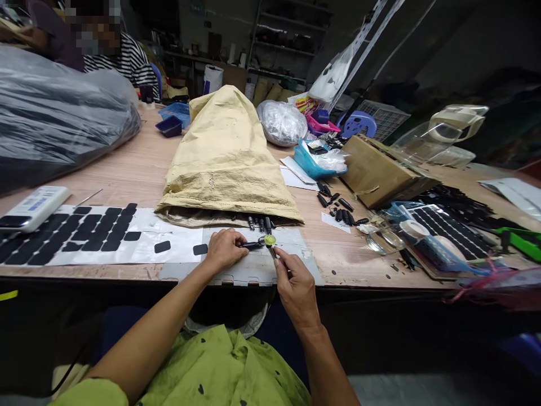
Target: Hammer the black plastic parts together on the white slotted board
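Observation:
My left hand (225, 249) is closed on a slim black cylindrical piece (252, 246) that points to the right. At its tip is a small yellow-green round piece (269, 240); whether the two are joined I cannot tell. My right hand (297, 285) pinches a thin, metallic-looking tool (273, 253), its end against or close to the round piece. Both hands are over a grey board (249, 270) at the table's front edge. Just beyond them, several black pieces (267, 225) poke out of the mouth of a big tan sack (224, 163).
Left of my hands lies a white sheet (146, 259) with rows of black rounded patches. A white device (36, 207) and a large plastic bag (63, 118) are farther left. Loose black pieces (338, 206), a cardboard box (380, 169) and a teal basin (315, 163) stand right. A person sits opposite.

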